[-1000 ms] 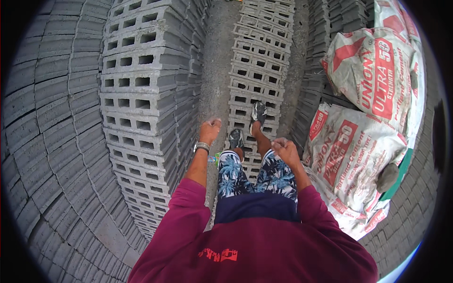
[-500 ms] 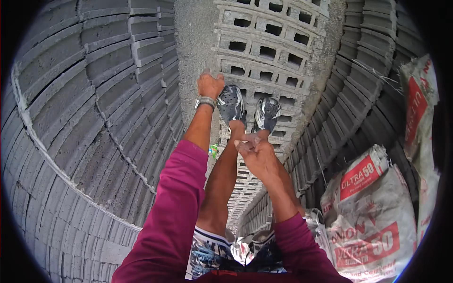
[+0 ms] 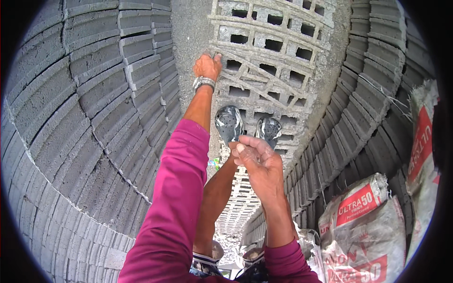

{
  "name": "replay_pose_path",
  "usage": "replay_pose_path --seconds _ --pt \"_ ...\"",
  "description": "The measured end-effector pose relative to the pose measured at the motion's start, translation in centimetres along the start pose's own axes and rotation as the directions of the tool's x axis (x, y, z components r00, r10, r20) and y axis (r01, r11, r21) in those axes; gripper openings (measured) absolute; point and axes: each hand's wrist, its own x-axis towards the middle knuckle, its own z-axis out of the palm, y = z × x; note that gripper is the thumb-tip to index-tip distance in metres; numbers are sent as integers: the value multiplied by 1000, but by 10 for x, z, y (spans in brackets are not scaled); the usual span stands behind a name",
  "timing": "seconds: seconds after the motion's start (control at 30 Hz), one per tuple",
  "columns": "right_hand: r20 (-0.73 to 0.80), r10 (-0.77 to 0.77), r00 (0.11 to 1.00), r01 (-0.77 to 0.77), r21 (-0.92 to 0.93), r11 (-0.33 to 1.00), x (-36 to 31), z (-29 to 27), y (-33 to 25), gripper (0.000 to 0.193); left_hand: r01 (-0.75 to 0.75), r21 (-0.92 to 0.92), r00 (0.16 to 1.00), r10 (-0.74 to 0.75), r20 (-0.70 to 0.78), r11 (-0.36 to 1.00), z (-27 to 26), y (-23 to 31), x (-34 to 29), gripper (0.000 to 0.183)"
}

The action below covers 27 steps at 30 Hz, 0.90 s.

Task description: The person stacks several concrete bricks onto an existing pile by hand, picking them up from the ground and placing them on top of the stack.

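My left hand [image 3: 206, 67], with a metal-banded watch [image 3: 204, 83] at its wrist, is closed at the left end of a grey hollow concrete block [image 3: 257, 70]. That block lies slanted across the row, its near edge running diagonally. Some of the fingers are hidden behind the hand. Nearer to me, my right hand [image 3: 259, 158] hangs in the air above my shoes, palm partly turned up, fingers loosely bent and apart, with nothing in it. Grey dust coats its fingertips.
My dark shoes [image 3: 230, 123] stand on hollow blocks. Tall stacks of grey blocks rise at the left [image 3: 94, 89] and right [image 3: 358, 89]. Cement bags [image 3: 365, 226] sit at the lower right, with another bag [image 3: 422, 165] beyond. Loose strands [image 3: 384, 94] stick out from the right stack.
My left hand has moved forward, away from my shoes. A block that lay in line with its row is now slanted. The right hand has turned, its fingers spreading a little.
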Motion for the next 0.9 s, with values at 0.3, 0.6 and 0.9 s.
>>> replay_pose_path --seconds 0.3,0.6,0.9 --pt "-23 -34 999 34 -5 999 8 -12 -31 34 -131 -172 969 89 -232 976 -3 53 44 47" --pt "-40 -99 994 100 24 995 17 -14 -56 32 -220 -35 931 199 -306 975 -9 90 81 37" --pt "-8 -192 981 190 -101 977 26 -13 -61 34 -86 -190 993 100 67 978 -75 63 122 51"
